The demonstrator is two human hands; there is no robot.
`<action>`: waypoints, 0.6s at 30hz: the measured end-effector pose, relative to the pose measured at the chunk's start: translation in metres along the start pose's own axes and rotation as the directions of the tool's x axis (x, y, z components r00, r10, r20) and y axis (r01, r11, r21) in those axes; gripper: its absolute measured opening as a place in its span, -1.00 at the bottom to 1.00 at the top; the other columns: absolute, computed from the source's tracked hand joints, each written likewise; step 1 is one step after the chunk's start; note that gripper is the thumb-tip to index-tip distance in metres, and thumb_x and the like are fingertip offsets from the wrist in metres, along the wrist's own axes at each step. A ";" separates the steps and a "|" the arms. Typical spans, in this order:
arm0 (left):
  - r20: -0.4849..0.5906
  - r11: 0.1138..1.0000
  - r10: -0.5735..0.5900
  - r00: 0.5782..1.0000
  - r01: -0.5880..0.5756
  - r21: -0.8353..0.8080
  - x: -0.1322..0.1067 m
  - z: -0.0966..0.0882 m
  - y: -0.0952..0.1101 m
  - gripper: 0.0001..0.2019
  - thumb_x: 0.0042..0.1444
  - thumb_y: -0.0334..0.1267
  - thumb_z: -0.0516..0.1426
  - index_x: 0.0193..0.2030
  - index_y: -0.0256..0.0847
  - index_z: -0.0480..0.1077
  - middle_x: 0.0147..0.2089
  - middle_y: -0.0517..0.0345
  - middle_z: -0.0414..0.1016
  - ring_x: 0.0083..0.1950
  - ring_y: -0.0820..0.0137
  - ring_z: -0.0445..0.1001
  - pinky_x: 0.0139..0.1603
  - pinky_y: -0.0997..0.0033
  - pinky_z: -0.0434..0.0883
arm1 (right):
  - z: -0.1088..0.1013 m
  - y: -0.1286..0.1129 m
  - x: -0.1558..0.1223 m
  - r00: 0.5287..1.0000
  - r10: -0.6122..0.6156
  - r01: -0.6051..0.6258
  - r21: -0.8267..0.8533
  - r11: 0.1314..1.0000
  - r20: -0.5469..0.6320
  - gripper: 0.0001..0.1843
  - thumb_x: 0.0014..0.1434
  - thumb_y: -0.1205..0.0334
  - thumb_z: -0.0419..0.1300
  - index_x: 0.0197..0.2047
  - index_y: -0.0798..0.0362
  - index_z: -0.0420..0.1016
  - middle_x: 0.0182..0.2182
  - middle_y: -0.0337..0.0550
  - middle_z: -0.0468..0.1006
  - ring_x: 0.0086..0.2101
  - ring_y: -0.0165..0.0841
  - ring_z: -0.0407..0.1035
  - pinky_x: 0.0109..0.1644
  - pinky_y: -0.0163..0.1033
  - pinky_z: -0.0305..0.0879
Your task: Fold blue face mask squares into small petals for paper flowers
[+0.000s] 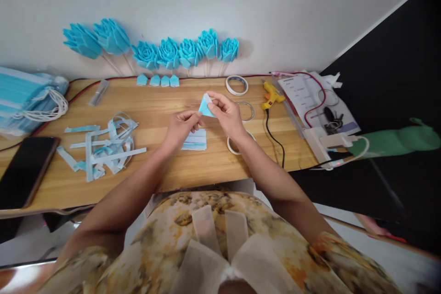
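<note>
Between my two hands is a small piece of blue-and-white mask fabric (pixel 206 107), folded to a point at its lower left. My right hand (pixel 225 112) pinches it from the right, thumb on the front face. With thumb and fingertips closed, my left hand (pixel 184 125) grips its left corner. Just below them, a stack of cut mask fabric pieces (pixel 196 140) lies on the wooden table (pixel 155 101). Several folded blue petals (pixel 165 81) stand in a row at the back, under blue fabric flowers (pixel 168 53) on sticks against the wall.
Fabric scraps (pixel 106 147), a phone (pixel 27 172) and a bag of masks (pixel 27 101) occupy the left side. Tape rolls (pixel 237 86) lie right of centre, near a yellow glue gun (pixel 272 95) with a trailing black cord. A power strip (pixel 319 144) and papers (pixel 310 96) are farther right.
</note>
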State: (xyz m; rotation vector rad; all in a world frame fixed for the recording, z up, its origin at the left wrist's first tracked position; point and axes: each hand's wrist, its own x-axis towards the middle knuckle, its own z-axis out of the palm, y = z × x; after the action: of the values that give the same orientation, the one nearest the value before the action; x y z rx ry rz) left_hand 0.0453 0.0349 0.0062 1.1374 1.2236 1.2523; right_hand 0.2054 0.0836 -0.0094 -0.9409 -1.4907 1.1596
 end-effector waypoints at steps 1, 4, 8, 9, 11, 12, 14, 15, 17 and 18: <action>0.000 0.999 -0.009 1.000 0.009 -0.033 0.000 0.000 -0.001 -0.73 0.03 -0.10 0.25 -0.55 -0.23 0.51 -0.56 0.16 0.49 -0.56 0.54 0.31 -0.53 0.52 0.27 | 0.000 0.000 0.000 1.000 -0.004 0.004 -0.003 1.000 -0.005 -0.56 0.19 -0.01 0.28 0.10 -0.05 0.52 -0.31 -0.25 0.54 -0.29 -0.38 0.42 -0.14 -0.20 0.43; -0.013 0.990 -0.057 0.998 0.054 -0.134 0.002 -0.002 -0.002 -0.69 0.07 -0.03 0.24 -0.51 -0.23 0.47 -0.48 0.10 0.55 -0.53 0.52 0.37 -0.52 0.51 0.28 | 0.000 0.001 0.001 1.000 -0.008 0.008 -0.024 1.000 -0.021 -0.58 0.18 -0.01 0.28 0.09 -0.08 0.53 -0.33 -0.26 0.52 -0.31 -0.38 0.40 -0.15 -0.20 0.42; -0.012 0.994 -0.056 0.998 0.054 -0.096 0.002 -0.002 -0.001 -0.62 0.07 0.07 0.27 -0.51 -0.23 0.46 -0.50 0.12 0.51 -0.53 0.52 0.35 -0.51 0.50 0.29 | 0.003 0.002 -0.002 1.000 -0.011 0.010 -0.060 0.998 -0.010 -0.58 0.18 0.03 0.27 0.10 -0.09 0.52 -0.37 -0.30 0.49 -0.37 -0.41 0.35 -0.22 -0.24 0.38; 0.000 0.997 -0.042 0.999 0.042 -0.072 0.002 -0.002 0.000 -0.61 0.05 0.07 0.29 -0.52 -0.23 0.47 -0.52 0.14 0.49 -0.54 0.53 0.33 -0.51 0.49 0.28 | 0.004 0.002 -0.003 1.000 -0.014 0.014 -0.069 0.998 -0.001 -0.58 0.18 0.04 0.27 0.11 -0.09 0.52 -0.39 -0.31 0.48 -0.39 -0.42 0.34 -0.24 -0.25 0.36; 0.019 0.999 -0.025 1.000 0.026 -0.041 0.001 -0.001 0.001 -0.64 0.02 0.04 0.33 -0.53 -0.23 0.48 -0.56 0.18 0.45 -0.55 0.54 0.30 -0.51 0.49 0.27 | 0.007 0.002 -0.005 1.000 -0.021 0.023 -0.088 0.996 0.019 -0.58 0.19 0.05 0.27 0.11 -0.09 0.52 -0.40 -0.32 0.48 -0.40 -0.43 0.33 -0.25 -0.25 0.35; 0.020 0.999 -0.024 0.999 0.025 -0.037 0.000 -0.001 0.002 -0.65 0.01 0.01 0.34 -0.53 -0.23 0.48 -0.57 0.19 0.44 -0.55 0.54 0.29 -0.51 0.49 0.27 | 0.007 0.001 -0.006 0.999 -0.023 0.025 -0.093 0.995 0.031 -0.58 0.19 0.05 0.27 0.11 -0.08 0.52 -0.39 -0.32 0.50 -0.40 -0.43 0.33 -0.24 -0.25 0.35; 0.012 0.999 -0.026 1.000 0.026 -0.041 0.000 -0.002 0.003 -0.67 0.01 -0.02 0.34 -0.54 -0.23 0.48 -0.57 0.20 0.44 -0.55 0.54 0.30 -0.50 0.49 0.27 | 0.006 -0.001 -0.006 0.998 -0.022 0.026 -0.094 0.995 0.051 -0.58 0.22 0.03 0.25 0.13 -0.08 0.51 -0.38 -0.31 0.52 -0.39 -0.42 0.36 -0.22 -0.24 0.37; 0.010 0.998 -0.024 1.000 0.025 -0.050 0.001 -0.002 0.003 -0.68 0.01 -0.03 0.34 -0.54 -0.23 0.47 -0.57 0.20 0.44 -0.54 0.54 0.30 -0.50 0.49 0.27 | 0.005 -0.002 -0.006 0.998 -0.025 0.030 -0.088 0.996 0.057 -0.58 0.25 0.02 0.23 0.14 -0.08 0.50 -0.37 -0.30 0.53 -0.38 -0.41 0.38 -0.20 -0.23 0.39; 0.007 0.996 -0.021 1.000 0.022 -0.091 0.002 -0.004 0.002 -0.68 0.01 -0.05 0.35 -0.53 -0.23 0.46 -0.56 0.20 0.45 -0.54 0.54 0.31 -0.49 0.50 0.27 | 0.000 -0.005 -0.004 0.997 -0.051 0.056 -0.074 0.996 0.066 -0.60 0.31 0.01 0.16 0.17 -0.10 0.48 -0.31 -0.27 0.58 -0.32 -0.38 0.44 -0.13 -0.20 0.43; 0.003 0.992 -0.023 1.000 0.024 -0.121 0.003 -0.005 0.002 -0.69 0.01 -0.05 0.35 -0.53 -0.24 0.46 -0.55 0.20 0.46 -0.54 0.55 0.32 -0.49 0.50 0.27 | -0.002 -0.006 -0.002 0.995 -0.070 0.076 -0.076 0.994 0.073 -0.61 0.33 0.02 0.14 0.17 -0.10 0.48 -0.24 -0.24 0.61 -0.25 -0.36 0.48 -0.07 -0.17 0.44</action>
State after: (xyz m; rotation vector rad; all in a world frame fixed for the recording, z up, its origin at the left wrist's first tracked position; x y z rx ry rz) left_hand 0.0397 0.0376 0.0076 1.0330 1.1410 1.2897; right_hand 0.2081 0.0803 -0.0036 -0.8990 -1.6243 1.0971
